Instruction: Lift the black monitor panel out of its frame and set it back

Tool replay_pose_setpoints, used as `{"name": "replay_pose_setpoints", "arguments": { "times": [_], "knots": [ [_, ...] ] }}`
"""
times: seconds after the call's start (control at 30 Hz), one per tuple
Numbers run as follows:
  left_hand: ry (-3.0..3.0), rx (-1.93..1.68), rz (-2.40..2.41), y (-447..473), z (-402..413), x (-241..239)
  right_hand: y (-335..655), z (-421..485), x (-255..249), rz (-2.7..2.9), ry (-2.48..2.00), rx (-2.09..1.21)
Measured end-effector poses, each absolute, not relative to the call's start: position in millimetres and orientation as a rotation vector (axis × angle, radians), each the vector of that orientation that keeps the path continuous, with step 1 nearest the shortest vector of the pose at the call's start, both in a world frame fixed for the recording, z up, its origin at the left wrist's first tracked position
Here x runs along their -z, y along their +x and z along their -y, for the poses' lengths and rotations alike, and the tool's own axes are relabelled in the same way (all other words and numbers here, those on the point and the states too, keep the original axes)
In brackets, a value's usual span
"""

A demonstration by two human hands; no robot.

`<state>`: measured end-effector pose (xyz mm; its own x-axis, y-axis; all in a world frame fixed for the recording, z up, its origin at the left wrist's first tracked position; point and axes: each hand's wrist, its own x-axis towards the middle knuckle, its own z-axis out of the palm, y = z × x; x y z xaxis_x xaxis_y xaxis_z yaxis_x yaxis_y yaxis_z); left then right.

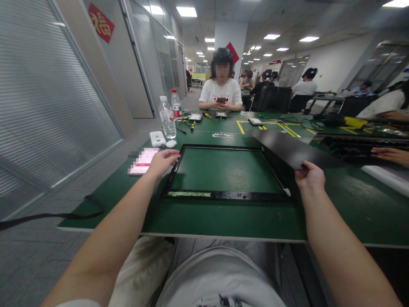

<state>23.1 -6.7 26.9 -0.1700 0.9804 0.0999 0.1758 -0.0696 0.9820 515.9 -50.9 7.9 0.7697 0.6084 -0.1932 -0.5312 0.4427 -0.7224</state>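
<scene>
A thin black rectangular frame (228, 195), like a screen bezel, lies flat on the green table, with a green strip along part of its near side. At its upper left corner, the fingers of my left hand (163, 162) are closed on the frame's edge. My right hand (309, 178) grips a thin dark flat sheet (284, 149) by its near edge, thumb on top. The sheet is tilted and held above the table, to the right of the frame. At the frame's lower right corner is a small white tab (287, 192).
A phone with a lit screen (143, 162), a white device (157, 139), a white oval case (171, 144) and two bottles (167, 119) are at the left. Drives (255, 122) and cables lie farther back. Across the table sits a person (221, 91); another person's hand (391, 155) shows at right.
</scene>
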Motion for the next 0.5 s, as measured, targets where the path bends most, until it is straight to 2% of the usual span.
{"name": "replay_pose_setpoints", "arguments": {
  "times": [0.2,0.5],
  "knots": [
    [1.149,-1.318,-1.335,28.5,11.2,-31.5,483.3,64.3,-29.4,0.217,-0.839,-0.838],
    [0.998,-1.305,-1.067,19.0,10.1,-38.9,475.7,72.7,-26.0,0.382,-0.918,-1.129]
  ]
}}
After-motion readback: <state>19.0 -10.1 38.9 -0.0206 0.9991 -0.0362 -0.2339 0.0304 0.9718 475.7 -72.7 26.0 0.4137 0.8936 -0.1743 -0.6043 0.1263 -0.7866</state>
